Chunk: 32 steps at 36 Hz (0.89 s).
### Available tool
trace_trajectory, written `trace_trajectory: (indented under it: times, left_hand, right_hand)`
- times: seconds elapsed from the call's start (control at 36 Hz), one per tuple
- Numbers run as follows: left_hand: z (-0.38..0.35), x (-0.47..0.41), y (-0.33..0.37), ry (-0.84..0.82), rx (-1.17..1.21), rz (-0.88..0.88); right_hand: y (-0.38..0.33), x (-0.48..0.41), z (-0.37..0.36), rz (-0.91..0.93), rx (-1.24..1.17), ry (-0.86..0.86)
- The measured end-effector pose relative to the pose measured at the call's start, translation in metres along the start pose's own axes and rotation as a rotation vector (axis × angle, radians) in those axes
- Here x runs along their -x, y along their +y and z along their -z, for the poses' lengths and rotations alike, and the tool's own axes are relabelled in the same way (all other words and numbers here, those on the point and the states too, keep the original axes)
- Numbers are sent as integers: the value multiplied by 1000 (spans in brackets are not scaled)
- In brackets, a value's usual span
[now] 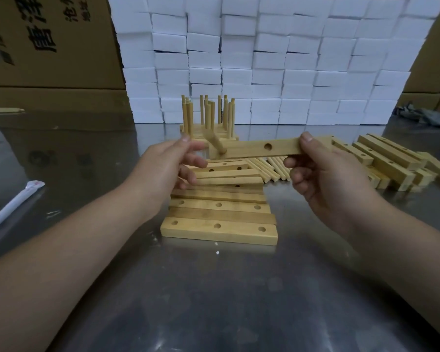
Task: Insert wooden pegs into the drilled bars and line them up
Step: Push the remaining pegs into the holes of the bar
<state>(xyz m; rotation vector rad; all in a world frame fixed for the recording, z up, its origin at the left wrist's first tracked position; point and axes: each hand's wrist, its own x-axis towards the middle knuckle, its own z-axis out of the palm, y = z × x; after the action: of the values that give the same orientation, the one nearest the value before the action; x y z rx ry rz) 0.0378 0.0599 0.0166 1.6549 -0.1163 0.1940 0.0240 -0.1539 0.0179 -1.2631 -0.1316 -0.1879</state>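
Note:
My right hand (323, 171) pinches the right end of a drilled wooden bar (259, 148), held level above the table. A wooden peg (215, 143) sits tilted in the bar's middle hole. My left hand (173, 166) is at the bar's left end, fingers curled round it beside the peg. Below lie several drilled bars (219, 228) side by side in a row. Loose pegs (272, 167) lie behind them. Finished bars with upright pegs (208, 115) stand farther back.
More drilled bars (389, 161) are piled at the right. A wall of white boxes (264, 59) runs along the back, with cardboard cartons (48, 41) at the left. A white wrapped stick (13, 207) lies on the steel table (214, 301) at left.

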Motion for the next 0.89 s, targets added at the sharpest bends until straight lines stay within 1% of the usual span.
trace_trajectory:
  times: [0.08, 0.17, 0.31, 0.42, 0.53, 0.61, 0.67, 0.72, 0.81, 0.89]
  left_hand:
    - [-4, 3, -1, -75, -4, -26]
    - [-7, 5, 1, -160, 47, -18]
    - [-9, 9, 8, -422, 219, 127]
    - [-7, 11, 12, -526, 241, 196]
    - [-4, 12, 17, -611, 269, 264]
    - [-3, 12, 18, -567, 317, 307]
    - [-3, 10, 17, -488, 345, 298]
    - [-4, 8, 15, -378, 345, 268]
    - [-8, 7, 13, -241, 324, 204]
    - [-12, 7, 10, -181, 258, 147]
  right_hand:
    - [1, -1, -2, -84, -76, -38]
    - [3, -1, -2, -131, -80, -72]
    - [6, -3, -1, -163, -91, -124]
    - [9, -2, -3, -151, -64, -161]
    - [8, -1, -6, -131, -47, -161]
    - [8, 0, -8, -121, -58, -126]
    - [7, 0, -8, -104, -7, -66]
    - [6, -1, -7, -47, 93, -18]
    - [7, 1, -6, 92, 217, 12]
    - [9, 8, -7, 319, 451, -10]
